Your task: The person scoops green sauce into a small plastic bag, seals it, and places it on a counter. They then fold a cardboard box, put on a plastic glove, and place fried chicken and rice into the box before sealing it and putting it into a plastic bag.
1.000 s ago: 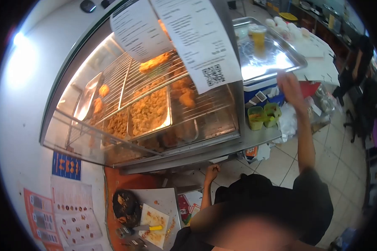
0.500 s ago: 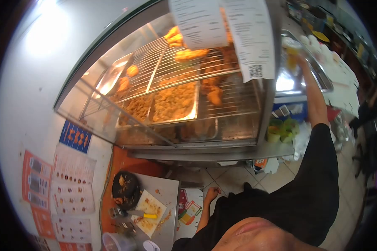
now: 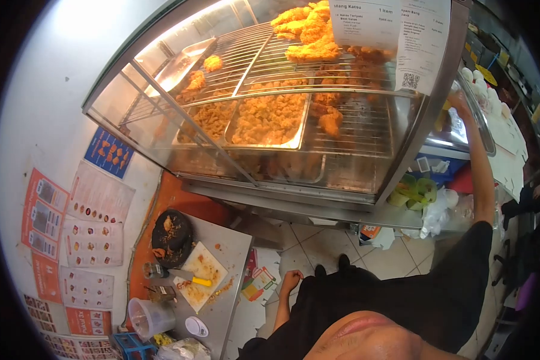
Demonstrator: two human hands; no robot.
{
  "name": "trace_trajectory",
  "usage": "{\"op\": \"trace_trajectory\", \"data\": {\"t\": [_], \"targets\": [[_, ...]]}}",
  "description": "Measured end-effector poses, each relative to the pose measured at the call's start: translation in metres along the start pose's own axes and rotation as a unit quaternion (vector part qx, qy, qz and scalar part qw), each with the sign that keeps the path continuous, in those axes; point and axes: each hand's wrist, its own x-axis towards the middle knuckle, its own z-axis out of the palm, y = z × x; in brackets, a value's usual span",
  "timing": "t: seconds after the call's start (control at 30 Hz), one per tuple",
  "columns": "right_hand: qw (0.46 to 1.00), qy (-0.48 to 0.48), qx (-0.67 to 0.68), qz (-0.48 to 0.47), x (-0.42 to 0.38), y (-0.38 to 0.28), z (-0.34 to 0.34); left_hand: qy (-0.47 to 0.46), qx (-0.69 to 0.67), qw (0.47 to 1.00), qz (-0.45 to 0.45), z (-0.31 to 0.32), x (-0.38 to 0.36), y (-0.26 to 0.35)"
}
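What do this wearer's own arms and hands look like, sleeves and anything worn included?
The right hand and left hand are ungloved; rings would be too small to tell. The right sleeve is black, loose and short, leaving the forearm bare. The left forearm is bare too, but its sleeve edge is unclear.

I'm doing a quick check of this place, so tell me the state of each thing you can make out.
Display case: lit inside
Metal pan: filled with small fried pieces
Receipts: hanging on the case
Black dish: food bits in it
Cutting board: smeared
Knife: lying on the board
Plastic tub: open
Right hand: at the tray, grip unclear
Left hand: looks loosely curled
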Motion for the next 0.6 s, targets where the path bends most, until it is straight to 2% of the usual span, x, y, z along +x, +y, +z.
{"op": "trace_trajectory", "data": {"t": [0.07,0.17,0.2,0.27,0.3,0.37,0.43,0.47,0.5,0.57,0.6], "targets": [[0.995,-0.016,0.087,-0.034,-0.02,-0.01,-0.017,-0.017,-0.001,0.999,0.03,0.007,0.015,0.003],[0.967,-0.075,0.238,-0.059,-0.076,-0.038,-0.055,-0.028,-0.021,0.996,0.087,0.001,0.032,0.077],[0.95,-0.105,0.289,-0.061,-0.101,-0.05,-0.071,-0.046,-0.043,0.994,0.085,-0.003,0.033,0.108],[0.908,-0.099,0.402,-0.061,-0.17,-0.098,-0.116,-0.075,-0.089,0.987,0.106,-0.012,0.039,0.167],[0.849,-0.164,0.501,-0.032,-0.193,-0.088,-0.126,-0.087,-0.113,0.982,0.124,-0.017,0.037,0.196],[0.855,-0.175,0.487,-0.022,-0.257,-0.117,-0.134,-0.071,-0.152,0.969,0.181,-0.032,0.016,0.269],[0.853,-0.201,0.481,-0.008,-0.319,-0.15,-0.123,-0.114,-0.207,0.952,0.195,-0.043,-0.006,0.309],[0.845,-0.225,0.485,-0.006,-0.351,-0.169,-0.111,-0.119,-0.191,0.948,0.227,-0.048,-0.022,0.327],[0.832,-0.26,0.49,0.0,-0.381,-0.186,-0.094,-0.113,-0.176,0.945,0.252,-0.055,-0.041,0.34],[0.802,-0.345,0.488,0.012,-0.444,-0.211,-0.055,-0.112,-0.23,0.916,0.311,-0.063,-0.07,0.346],[0.779,-0.392,0.49,0.013,-0.477,-0.22,-0.04,-0.063,-0.255,0.924,0.279,-0.065,-0.085,0.341]]}}
